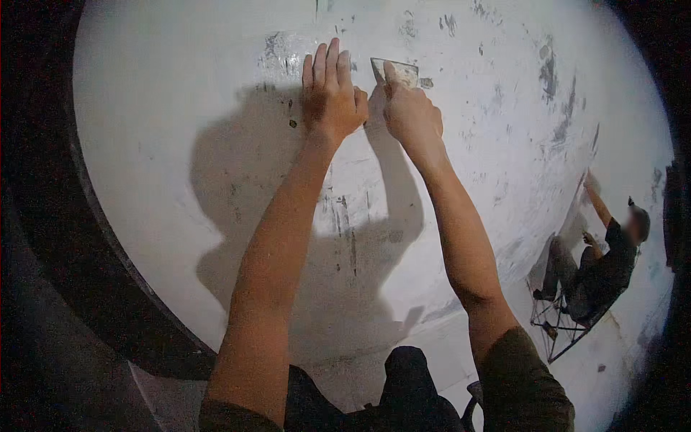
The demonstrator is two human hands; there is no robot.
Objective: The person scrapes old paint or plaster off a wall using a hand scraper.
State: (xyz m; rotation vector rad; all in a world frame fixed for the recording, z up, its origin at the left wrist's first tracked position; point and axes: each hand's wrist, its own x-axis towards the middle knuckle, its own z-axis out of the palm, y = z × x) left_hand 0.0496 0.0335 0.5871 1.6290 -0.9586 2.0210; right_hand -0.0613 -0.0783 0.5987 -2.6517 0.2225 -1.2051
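Straight ahead is a white wall (156, 102) marked with grey scuffs, bare patches and vertical streaks. My left hand (330, 94) lies against it with the fingers stretched upward and slightly apart, holding nothing. A dark patch (275, 47) shows just left of those fingertips. Beside it, my right hand (414, 110) grips a putty knife (405, 74), whose wide blade points up along the wall. The index finger presses along the blade, and the handle is hidden in my fist. A small dark mark (426, 82) sits right of the blade.
To the right, another person (604, 270) sits on a metal-framed stand (561, 329), one arm raised to the wall. My shadow (248, 162) covers part of the wall. A dark border (108, 227) runs along the left; my knee (406, 372) is below.
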